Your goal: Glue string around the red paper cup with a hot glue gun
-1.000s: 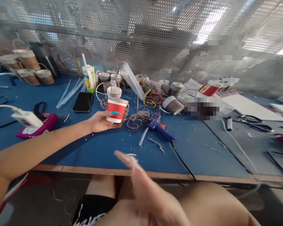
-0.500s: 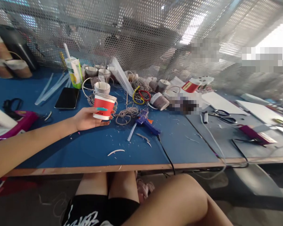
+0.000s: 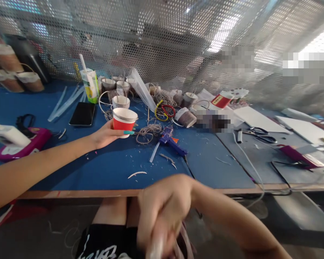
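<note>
A blue-topped workbench point(image 3: 116, 169) with a wooden front edge runs across the view, backed by a perforated metal screen point(image 3: 162, 39). Nearest the camera, below the bench edge and over the person's lap, the right hand point(image 3: 162, 212) hangs blurred with its fingers curled downward; something pale shows at the fingertips, but whether they grip it cannot be told. Above the bench, the left hand point(image 3: 106, 135) reaches in from the left and holds a red and white paper cup point(image 3: 124, 122) upright, thumb on the near side and fingers wrapped round the back, a teal nail showing beneath the cup's base. The cup is lifted just above the blue surface, left of centre. Just right of it lies a loose tangle of twine point(image 3: 148, 130), and beside that a blue glue gun point(image 3: 170, 141) rests on its side, its black cord running off toward the bench edge. To the left sit a black phone point(image 3: 82, 113) lying flat and a magenta box point(image 3: 21, 145) with a white charger on top. Farther back stand a juice carton point(image 3: 90, 85) with a straw, a cluster of twine-wrapped cups point(image 3: 116, 86), and red and yellow loops point(image 3: 164, 109). On the grey mat to the right lie scissors point(image 3: 259, 130).
</note>
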`<state>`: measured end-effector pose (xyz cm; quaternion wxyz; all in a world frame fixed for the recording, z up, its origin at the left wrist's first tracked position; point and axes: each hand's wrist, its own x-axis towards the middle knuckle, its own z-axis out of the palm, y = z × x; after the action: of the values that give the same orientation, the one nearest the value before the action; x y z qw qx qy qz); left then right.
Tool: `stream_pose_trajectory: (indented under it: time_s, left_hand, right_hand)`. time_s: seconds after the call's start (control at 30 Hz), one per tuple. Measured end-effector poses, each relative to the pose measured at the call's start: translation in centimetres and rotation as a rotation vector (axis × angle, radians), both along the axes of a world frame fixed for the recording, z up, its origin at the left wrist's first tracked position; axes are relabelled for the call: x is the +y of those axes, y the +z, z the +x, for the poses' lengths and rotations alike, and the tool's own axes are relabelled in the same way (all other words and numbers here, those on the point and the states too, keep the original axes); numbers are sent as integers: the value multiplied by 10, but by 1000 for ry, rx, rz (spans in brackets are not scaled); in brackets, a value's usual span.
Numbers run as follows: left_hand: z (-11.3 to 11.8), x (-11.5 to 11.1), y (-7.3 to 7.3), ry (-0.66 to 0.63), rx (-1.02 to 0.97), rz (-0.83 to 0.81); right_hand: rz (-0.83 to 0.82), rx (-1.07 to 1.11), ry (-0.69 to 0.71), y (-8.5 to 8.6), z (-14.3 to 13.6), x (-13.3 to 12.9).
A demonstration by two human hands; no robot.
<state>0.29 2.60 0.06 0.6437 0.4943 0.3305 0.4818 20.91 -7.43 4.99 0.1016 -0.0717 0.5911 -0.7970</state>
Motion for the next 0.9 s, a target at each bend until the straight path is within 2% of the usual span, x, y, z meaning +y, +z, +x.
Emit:
stream_pose_trajectory:
  time_s: [0.03,0.1,0.2,0.23,0.3,0.4,0.47,0.53,0.63,0.7,0.9]
  left_hand:
    - [0,4,-2,48,45,56]
    - [-1,12,-8,120,151,168]
    - [-7,22,-15,164,400,334]
    - [-9,24,-16,174,489,383]
    - [-13,26,-18,221,646,460]
    - [-15,26,-19,347,804,500]
    - [-14,26,-19,403,807,489]
    - [-14,27,-20,364,699,447]
    - [-12,29,-21,216,495,380]
    - [-11,29,-20,161,441,378]
    - [-8,23,-14,197,448,376]
  right_hand:
    - [-31,55,-230,8,9,15]
    - [-84,169,-573,26,26,50]
    - [-39,191,-1018,49,41,98]
    - [-59,198,-1143,53,42,111]
    - [-121,198,-1287,58,41,128]
    - [-187,186,-1354,57,36,138]
    - [-201,177,-1350,54,32,137]
    - [-210,172,-1338,52,30,134]
    - [-230,146,-1349,51,28,129]
    - [-236,123,-1360,49,28,127]
    - [-207,125,-1270,40,24,127]
